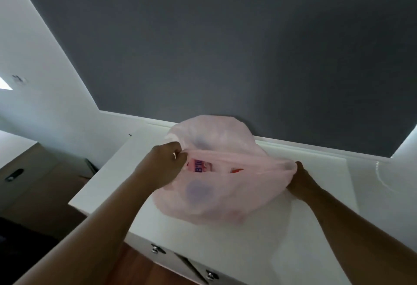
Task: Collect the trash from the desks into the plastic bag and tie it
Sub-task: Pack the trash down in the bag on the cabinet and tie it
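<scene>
Plastic bag [222,196] lengthwise left-right on desk [300,242], ends tight in left hand [163,165] and right hand [302,182].

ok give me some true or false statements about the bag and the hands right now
1. Both the left hand and the right hand grip the plastic bag. True.
2. The bag lies on the floor. False: it rests on the white desk.
3. The bag is opaque black. False: it is translucent pink, and a pink wrapper shows through it.
4. The bag's top is tied in a knot. False: the hands hold it at opposite sides and no knot shows.
5. A dark grey surface rises behind the desk. True.
</scene>
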